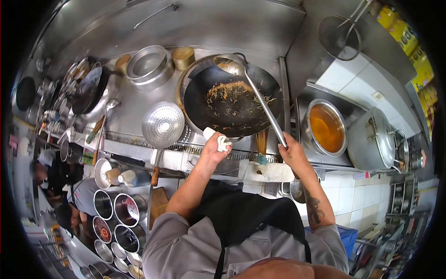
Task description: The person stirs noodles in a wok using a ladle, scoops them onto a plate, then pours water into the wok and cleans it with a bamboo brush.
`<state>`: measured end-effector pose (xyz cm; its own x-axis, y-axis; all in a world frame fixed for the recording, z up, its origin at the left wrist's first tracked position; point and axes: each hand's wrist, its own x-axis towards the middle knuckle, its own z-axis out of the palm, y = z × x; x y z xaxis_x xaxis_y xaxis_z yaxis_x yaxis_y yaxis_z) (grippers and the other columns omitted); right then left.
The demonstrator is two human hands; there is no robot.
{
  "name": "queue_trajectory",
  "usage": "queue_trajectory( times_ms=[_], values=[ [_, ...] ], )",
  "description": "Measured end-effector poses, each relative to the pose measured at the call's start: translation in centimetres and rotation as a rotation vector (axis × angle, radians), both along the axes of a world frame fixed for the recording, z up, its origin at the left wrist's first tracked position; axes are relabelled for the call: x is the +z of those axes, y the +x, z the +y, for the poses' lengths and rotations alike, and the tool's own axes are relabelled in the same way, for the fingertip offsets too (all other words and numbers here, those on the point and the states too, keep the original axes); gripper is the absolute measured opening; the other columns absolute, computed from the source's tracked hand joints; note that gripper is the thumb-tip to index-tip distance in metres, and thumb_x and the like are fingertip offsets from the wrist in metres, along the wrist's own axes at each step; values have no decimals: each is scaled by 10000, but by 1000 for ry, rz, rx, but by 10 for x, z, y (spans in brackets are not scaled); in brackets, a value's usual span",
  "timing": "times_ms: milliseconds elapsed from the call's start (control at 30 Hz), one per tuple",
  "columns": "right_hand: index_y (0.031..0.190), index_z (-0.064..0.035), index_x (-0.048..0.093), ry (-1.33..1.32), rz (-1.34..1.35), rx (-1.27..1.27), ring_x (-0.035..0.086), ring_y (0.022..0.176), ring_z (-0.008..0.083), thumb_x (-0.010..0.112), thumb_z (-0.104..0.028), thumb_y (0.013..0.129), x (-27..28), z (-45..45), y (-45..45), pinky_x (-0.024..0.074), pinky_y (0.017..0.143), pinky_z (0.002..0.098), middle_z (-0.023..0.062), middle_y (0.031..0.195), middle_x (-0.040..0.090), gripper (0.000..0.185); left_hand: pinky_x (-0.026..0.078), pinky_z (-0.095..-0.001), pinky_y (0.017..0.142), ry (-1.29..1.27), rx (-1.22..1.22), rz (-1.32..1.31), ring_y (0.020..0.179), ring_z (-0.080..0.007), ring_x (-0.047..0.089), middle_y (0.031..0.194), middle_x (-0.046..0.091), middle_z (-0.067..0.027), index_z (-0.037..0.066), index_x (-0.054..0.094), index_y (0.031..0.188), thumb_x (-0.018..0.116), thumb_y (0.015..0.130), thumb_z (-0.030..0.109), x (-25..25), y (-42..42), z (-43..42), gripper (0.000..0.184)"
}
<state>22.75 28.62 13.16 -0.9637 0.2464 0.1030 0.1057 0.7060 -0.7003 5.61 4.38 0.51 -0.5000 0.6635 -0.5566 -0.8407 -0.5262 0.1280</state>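
A black wok [200,104] sits on the stove with thin noodle-like shreds of food [230,90] scattered over its inside. My left hand [216,148] is closed on a folded white cloth [224,143] at the wok's near handle. In my right hand [291,149] is the end of a long-handled metal ladle [265,104]. The ladle's bowl rests by the far rim of the wok, with some shreds near it. Close to my left hand, a perforated metal skimmer [163,123] with a wooden handle lies on the counter.
Right of the wok stands a metal pot of orange liquid [326,129], beside a large lidded pot [371,139]. A bamboo brush [261,146] is at the front edge. Metal bowls [148,65] stand at the back left. Sauce containers [130,209] fill the lower left; another person [83,200] is beyond.
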Motion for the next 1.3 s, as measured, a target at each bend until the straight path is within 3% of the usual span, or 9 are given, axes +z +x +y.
queue_trajectory(
  times_ms=[233, 467, 667, 867, 1067, 1100, 1200, 1233, 1300],
  values=[
    [1247, 75, 490, 173, 81, 116, 628, 808, 447, 570, -74, 872, 2, -21, -35, 494, 722, 469, 294, 863, 621, 411, 451, -304, 463, -57, 55, 21, 577, -213, 543, 660, 546, -50, 99, 521, 773, 539, 866, 124, -2, -22, -13, 98],
    [1269, 92, 490, 462, -236, 45, 629, 927, 446, 573, -66, 854, -34, -6, -71, 506, 811, 488, 329, 978, 622, 451, 450, -316, 460, -143, 55, 80, 590, -199, 562, 693, 558, -47, 124, 524, 827, 543, 870, 153, -34, -73, 8, 54],
    [1236, 92, 518, 403, -90, -71, 608, 928, 463, 594, -49, 831, -45, -24, -79, 493, 808, 467, 334, 977, 613, 435, 443, -320, 437, -148, 1, 120, 560, -196, 546, 676, 531, -39, 127, 518, 838, 536, 880, 165, -47, -80, 9, 59],
    [1281, 55, 505, 381, -206, -48, 614, 941, 449, 604, -93, 842, -41, -10, -99, 498, 817, 479, 315, 1004, 624, 474, 436, -315, 436, -200, 25, 123, 582, -180, 549, 697, 543, -28, 132, 527, 854, 545, 872, 171, -45, -84, 11, 46],
    [1293, 47, 505, 67, -94, -128, 643, 778, 317, 636, -115, 827, -23, -22, -85, 501, 757, 366, 244, 999, 648, 510, 432, -299, 443, -190, -15, 98, 594, -178, 560, 735, 584, -31, 149, 547, 867, 542, 872, 199, -53, -83, 11, 50],
    [1298, 59, 496, 46, -47, -118, 605, 722, 248, 641, -95, 821, -43, -7, -83, 494, 734, 331, 226, 987, 646, 521, 434, -301, 456, -196, -28, 95, 621, -182, 570, 755, 601, -30, 156, 554, 870, 547, 870, 219, -55, -88, 16, 64],
    [1291, 69, 493, -14, -61, -141, 643, 757, 314, 630, -81, 821, -57, -21, -58, 505, 740, 369, 263, 978, 642, 512, 437, -310, 473, -217, -9, 55, 645, -185, 570, 758, 598, -26, 154, 552, 872, 557, 866, 233, -41, -83, 12, 79],
    [1280, 78, 497, 141, -78, -152, 658, 823, 398, 608, -65, 826, -57, -26, -53, 508, 757, 404, 300, 976, 632, 489, 437, -316, 484, -235, -10, 50, 662, -187, 567, 767, 586, -25, 150, 548, 870, 571, 857, 236, -37, -82, 11, 90],
    [1286, 63, 496, 110, -83, -187, 663, 799, 365, 613, -58, 843, -55, -39, -47, 511, 743, 381, 293, 944, 635, 474, 440, -321, 465, -256, 18, 91, 655, -195, 564, 775, 575, -40, 129, 543, 913, 582, 853, 213, -41, -79, 12, 111]
  ],
)
